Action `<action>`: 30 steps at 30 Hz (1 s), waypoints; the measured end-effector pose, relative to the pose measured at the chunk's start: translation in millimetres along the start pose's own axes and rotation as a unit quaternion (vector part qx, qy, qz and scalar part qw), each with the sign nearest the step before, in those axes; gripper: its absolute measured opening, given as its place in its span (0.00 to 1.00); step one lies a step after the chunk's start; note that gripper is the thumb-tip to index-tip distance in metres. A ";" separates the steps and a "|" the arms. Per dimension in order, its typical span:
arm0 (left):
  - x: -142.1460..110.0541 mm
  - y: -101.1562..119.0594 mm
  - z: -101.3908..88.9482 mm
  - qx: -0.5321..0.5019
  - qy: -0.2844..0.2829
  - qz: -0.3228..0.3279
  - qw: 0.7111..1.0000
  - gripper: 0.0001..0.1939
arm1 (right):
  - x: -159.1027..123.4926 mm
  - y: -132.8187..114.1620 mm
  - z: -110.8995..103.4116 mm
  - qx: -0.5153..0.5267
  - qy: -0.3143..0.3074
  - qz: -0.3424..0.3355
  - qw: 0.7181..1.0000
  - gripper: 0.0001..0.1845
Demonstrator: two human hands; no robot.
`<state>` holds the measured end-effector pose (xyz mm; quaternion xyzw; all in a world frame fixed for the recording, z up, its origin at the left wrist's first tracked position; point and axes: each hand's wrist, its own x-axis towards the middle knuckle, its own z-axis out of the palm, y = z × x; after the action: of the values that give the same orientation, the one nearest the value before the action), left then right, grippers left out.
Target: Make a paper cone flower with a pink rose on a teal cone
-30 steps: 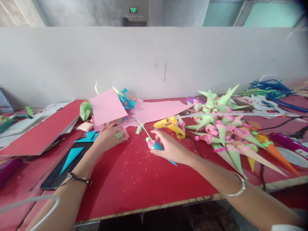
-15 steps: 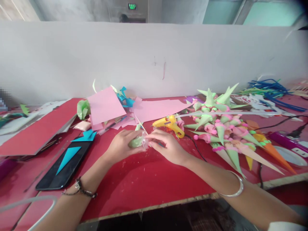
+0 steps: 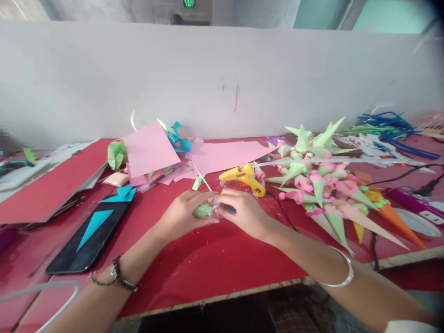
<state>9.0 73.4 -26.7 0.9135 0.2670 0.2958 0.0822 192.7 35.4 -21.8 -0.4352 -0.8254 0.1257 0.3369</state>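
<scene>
Over the red table, a small clear plastic bag (image 3: 215,206) with a light-green lump (image 3: 204,211) inside lies between my two hands. My left hand (image 3: 183,213) is wrapped round the lump's side of the bag, with thumb below and fingers above. Pinched at the bag's right end are the fingertips of my right hand (image 3: 244,213); the exact grip is partly hidden by the fingers. Just beyond the hands, a yellow hot glue gun (image 3: 243,176) lies on its side, nearest my right hand. A thin pale stick (image 3: 202,178) points toward the bag.
Pink paper sheets (image 3: 152,150) lie at the back. On the left, a black phone (image 3: 104,233) carries blue paper pieces beside a red board (image 3: 52,180). Several paper cones (image 3: 317,185) with pink trim pile up at right, near a purple power strip (image 3: 412,203). A cable trails from the glue gun.
Both hands and the bag have shifted slightly to the right. The right fingers are curled closer over the bag's end. The view has tilted slightly downward.
</scene>
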 end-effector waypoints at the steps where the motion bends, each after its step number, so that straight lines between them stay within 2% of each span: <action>1: 0.3 1.6 -0.1 -0.012 -0.004 0.000 1.000 0.24 | 0.1 -0.1 0.0 0.000 -0.003 -0.002 1.000 0.06; 12: 2.3 9.0 -1.0 -0.054 0.013 0.000 0.998 0.23 | 0.6 -0.7 -2.0 0.018 0.039 -0.025 0.999 0.04; 16: 2.1 8.5 -2.5 -0.051 0.013 -0.011 0.999 0.25 | 2.2 -2.5 -3.9 0.120 0.042 -0.016 0.992 0.04; 19: 1.1 5.4 -4.4 -0.024 0.023 -0.025 0.999 0.26 | 3.6 -1.6 -4.6 0.219 0.056 0.022 0.974 0.03; 23: 2.5 -0.3 -11.8 0.005 0.032 -0.076 0.997 0.27 | 6.8 2.3 -6.9 0.354 0.101 0.094 0.925 0.04; 25: 4.5 -5.9 -16.9 0.022 0.038 -0.116 0.992 0.27 | 8.6 3.8 -8.1 0.389 0.125 0.113 0.906 0.05; 27: 5.4 -14.9 -20.4 0.053 0.032 -0.162 0.985 0.28 | 9.7 4.0 -8.7 0.400 0.123 0.125 0.899 0.06; 30: 2.7 -31.3 -19.1 0.134 -0.014 -0.208 0.969 0.27 | 9.5 2.7 -8.2 0.388 0.085 0.140 0.907 0.06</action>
<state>-14.1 101.1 -19.6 0.8445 0.4874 0.2207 0.0229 196.1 43.9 -12.9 -0.3902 -0.6104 0.4443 0.5270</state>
